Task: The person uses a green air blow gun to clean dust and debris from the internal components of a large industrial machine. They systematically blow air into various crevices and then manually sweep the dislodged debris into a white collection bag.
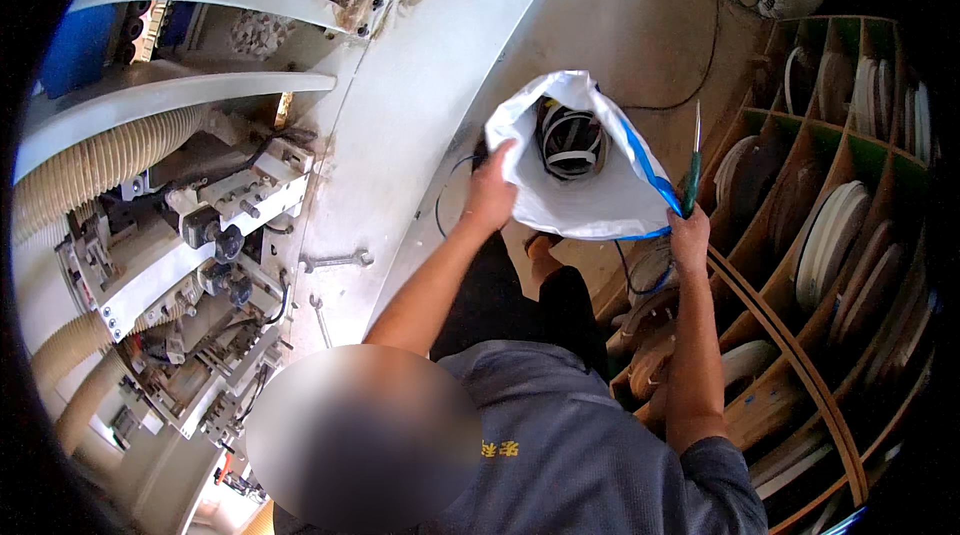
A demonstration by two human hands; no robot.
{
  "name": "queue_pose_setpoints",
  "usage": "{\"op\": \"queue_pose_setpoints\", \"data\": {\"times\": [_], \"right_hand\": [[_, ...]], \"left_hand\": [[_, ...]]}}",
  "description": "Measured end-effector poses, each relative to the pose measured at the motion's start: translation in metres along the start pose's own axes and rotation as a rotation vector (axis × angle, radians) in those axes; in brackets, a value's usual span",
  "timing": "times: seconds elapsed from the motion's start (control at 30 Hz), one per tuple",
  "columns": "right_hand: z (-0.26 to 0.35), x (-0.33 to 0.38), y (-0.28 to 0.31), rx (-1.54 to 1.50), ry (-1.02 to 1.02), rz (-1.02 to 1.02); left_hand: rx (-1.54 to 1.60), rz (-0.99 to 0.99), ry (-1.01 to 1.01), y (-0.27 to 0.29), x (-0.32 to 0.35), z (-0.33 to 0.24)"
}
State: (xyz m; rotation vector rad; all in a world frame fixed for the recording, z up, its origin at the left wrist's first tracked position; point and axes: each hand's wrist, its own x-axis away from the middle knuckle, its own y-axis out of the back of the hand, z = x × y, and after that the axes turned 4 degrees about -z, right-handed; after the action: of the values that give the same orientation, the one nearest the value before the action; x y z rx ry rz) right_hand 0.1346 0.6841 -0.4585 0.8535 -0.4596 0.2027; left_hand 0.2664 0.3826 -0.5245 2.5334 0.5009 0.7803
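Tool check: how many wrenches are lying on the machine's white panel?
2. One wrench lies flat mid-panel; a second wrench sits just below it, angled. More may be hidden among the machine parts.

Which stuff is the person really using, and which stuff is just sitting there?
In use:
white sack, held open by left hand and right hand
coiled strips inside it
green screwdriver in right hand

Just lying about:
wrenches on the machine
rolls in the wooden rack
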Motion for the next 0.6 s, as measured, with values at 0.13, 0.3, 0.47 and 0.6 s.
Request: {"op": "queue_pose_setpoints", "data": {"times": [0.13,0.3,0.47,0.6], "right_hand": [[0.009,0.008,-0.055,-0.273,-0.065,-0.081],[-0.022,-0.013,-0.137,-0.139,-0.14,0.007],[-0.005,0.002,-0.16,-0.07,-0.209,0.063],[0.028,-0.001,-0.187,-0.068,-0.082,0.044]], "left_hand": [[-0.184,0.028,-0.017,0.028,-0.021,0.045],[-0.548,-0.112,-0.287,0.02,-0.038,0.052],[0.533,0.494,0.699,-0.072,-0.115,-0.002],[0.417,0.171,0.506,-0.176,-0.241,0.067]]}}
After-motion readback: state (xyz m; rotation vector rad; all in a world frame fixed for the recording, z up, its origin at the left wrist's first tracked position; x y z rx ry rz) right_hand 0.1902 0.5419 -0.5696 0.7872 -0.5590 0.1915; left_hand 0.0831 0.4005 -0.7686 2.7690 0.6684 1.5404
